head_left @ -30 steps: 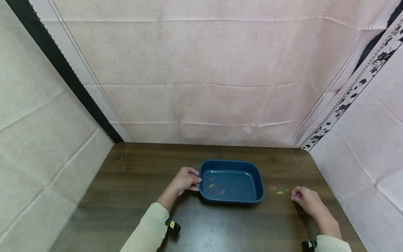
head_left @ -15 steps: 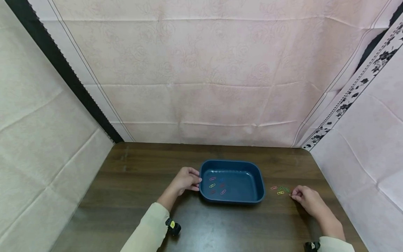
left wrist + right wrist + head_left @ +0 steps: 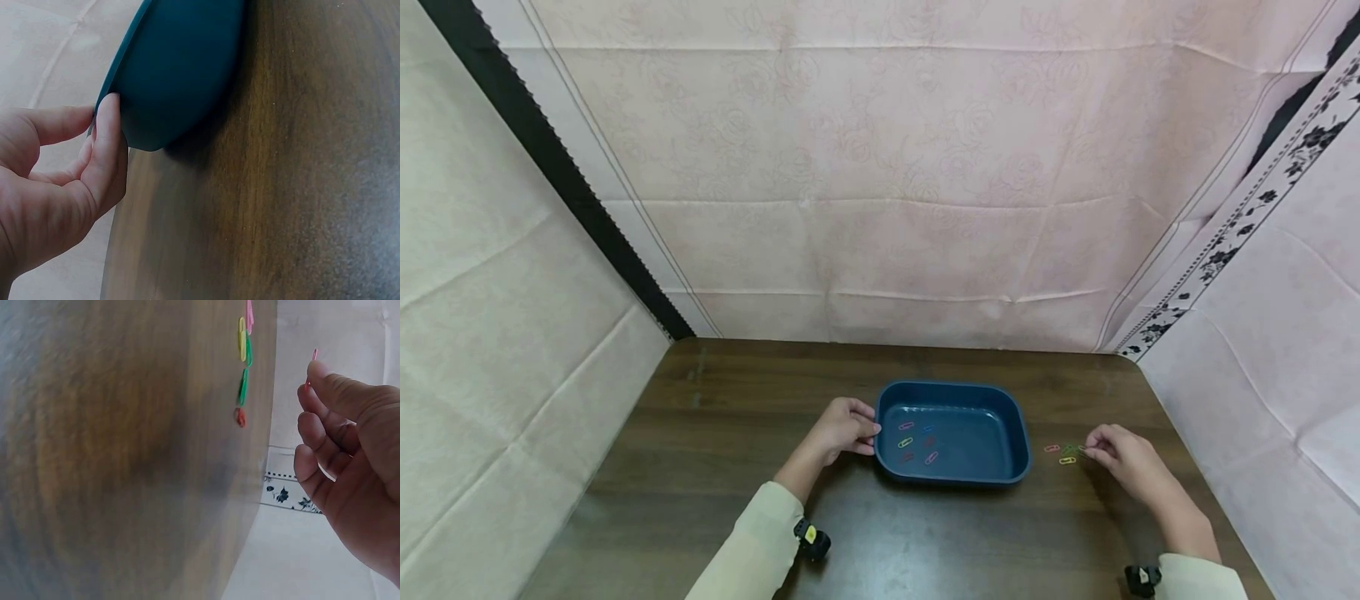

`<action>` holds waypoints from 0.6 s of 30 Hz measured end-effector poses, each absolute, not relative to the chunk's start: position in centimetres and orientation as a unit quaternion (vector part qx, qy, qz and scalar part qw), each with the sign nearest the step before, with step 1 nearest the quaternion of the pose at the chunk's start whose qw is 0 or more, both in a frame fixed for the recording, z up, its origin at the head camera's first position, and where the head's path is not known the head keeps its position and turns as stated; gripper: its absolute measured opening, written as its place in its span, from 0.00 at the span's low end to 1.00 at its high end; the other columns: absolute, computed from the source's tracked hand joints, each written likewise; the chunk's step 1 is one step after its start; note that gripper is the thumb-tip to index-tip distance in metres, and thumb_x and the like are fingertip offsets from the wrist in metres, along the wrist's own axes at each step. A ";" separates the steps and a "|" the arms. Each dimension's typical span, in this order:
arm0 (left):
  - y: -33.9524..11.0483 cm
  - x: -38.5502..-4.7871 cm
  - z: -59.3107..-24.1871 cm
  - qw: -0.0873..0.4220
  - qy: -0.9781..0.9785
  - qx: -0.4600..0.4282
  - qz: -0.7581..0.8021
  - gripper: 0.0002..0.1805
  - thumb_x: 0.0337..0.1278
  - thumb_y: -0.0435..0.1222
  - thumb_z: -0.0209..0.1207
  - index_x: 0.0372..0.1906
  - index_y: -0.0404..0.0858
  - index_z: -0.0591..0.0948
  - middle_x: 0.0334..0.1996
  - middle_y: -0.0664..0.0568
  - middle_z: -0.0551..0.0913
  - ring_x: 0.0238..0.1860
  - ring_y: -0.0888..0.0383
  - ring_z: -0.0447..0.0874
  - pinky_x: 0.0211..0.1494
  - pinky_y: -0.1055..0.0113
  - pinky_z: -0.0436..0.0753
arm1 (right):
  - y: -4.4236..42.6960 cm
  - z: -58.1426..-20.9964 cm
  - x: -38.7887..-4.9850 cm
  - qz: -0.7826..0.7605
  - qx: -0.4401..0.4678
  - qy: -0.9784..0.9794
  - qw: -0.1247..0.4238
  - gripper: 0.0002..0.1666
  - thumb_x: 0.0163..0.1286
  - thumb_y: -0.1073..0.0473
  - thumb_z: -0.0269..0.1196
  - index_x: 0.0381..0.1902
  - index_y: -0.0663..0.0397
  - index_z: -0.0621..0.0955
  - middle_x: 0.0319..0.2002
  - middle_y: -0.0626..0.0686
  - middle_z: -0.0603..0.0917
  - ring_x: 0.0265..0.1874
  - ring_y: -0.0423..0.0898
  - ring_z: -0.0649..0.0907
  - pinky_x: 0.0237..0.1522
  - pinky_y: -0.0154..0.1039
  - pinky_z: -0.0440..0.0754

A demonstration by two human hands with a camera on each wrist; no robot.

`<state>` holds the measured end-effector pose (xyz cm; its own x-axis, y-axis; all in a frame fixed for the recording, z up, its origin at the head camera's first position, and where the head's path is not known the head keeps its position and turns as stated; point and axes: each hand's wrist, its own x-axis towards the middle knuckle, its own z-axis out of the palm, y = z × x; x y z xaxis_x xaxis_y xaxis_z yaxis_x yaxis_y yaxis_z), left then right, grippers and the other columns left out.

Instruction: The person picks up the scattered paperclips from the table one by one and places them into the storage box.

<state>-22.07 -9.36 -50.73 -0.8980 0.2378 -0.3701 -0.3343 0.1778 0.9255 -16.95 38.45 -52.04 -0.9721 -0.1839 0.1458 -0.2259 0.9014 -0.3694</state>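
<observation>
My left hand (image 3: 842,429) pinches the left rim of a blue rectangular tray (image 3: 955,480); in the left wrist view the thumb and fingers (image 3: 107,122) grip that rim. Several coloured paper clips, among them a yellow paper clip (image 3: 906,442), lie in the tray's left half. Right of the tray, my right hand (image 3: 1126,458) pinches a pink paper clip (image 3: 315,354) between thumb and index finger, off the tabletop. Beneath it lie a loose yellow paper clip (image 3: 242,339), a green paper clip (image 3: 243,387), a red paper clip (image 3: 240,417) and others in a row.
The brown wooden table (image 3: 760,375) carries the tray near its middle. A pale patterned cloth (image 3: 880,167) hangs behind the table, and white cloths (image 3: 1285,400) stand along both sides. Each wrist wears a small black camera (image 3: 812,540).
My right hand has risen slightly from the tabletop and shifted a little left and away, with the pink paper clip in its fingers. The left hand and the tray stay put.
</observation>
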 end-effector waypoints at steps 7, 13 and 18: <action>-9.3 -22.2 -50.8 0.224 0.734 -0.033 0.641 0.16 0.68 0.25 0.61 0.56 0.24 0.75 0.43 0.31 0.85 0.28 0.56 0.86 0.35 0.62 0.92 | 37.5 -51.4 -17.5 0.208 0.106 -0.971 0.057 0.08 0.67 0.63 0.71 0.33 0.49 0.81 0.31 0.45 0.80 0.29 0.34 0.73 0.28 0.34 0.76; -9.3 -22.2 -50.8 0.222 0.735 -0.031 0.640 0.16 0.69 0.26 0.61 0.56 0.24 0.75 0.43 0.31 0.85 0.29 0.56 0.86 0.35 0.61 0.92 | 36.5 -50.7 -18.0 0.229 0.102 -0.967 0.032 0.06 0.68 0.63 0.70 0.35 0.48 0.82 0.33 0.46 0.80 0.31 0.37 0.75 0.30 0.32 0.79; -9.4 -22.0 -50.7 0.223 0.735 -0.033 0.640 0.15 0.69 0.26 0.61 0.56 0.24 0.75 0.41 0.33 0.86 0.29 0.55 0.85 0.36 0.61 0.92 | 35.4 -50.3 -18.4 0.237 0.127 -0.962 0.043 0.06 0.68 0.63 0.70 0.35 0.47 0.83 0.33 0.44 0.80 0.31 0.35 0.76 0.32 0.32 0.80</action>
<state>-22.05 -9.38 -50.71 -0.8984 0.2373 -0.3695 -0.3331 0.1797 0.9256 -18.37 35.42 -50.28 -0.9643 -0.2232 0.1426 -0.2639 0.8561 -0.4444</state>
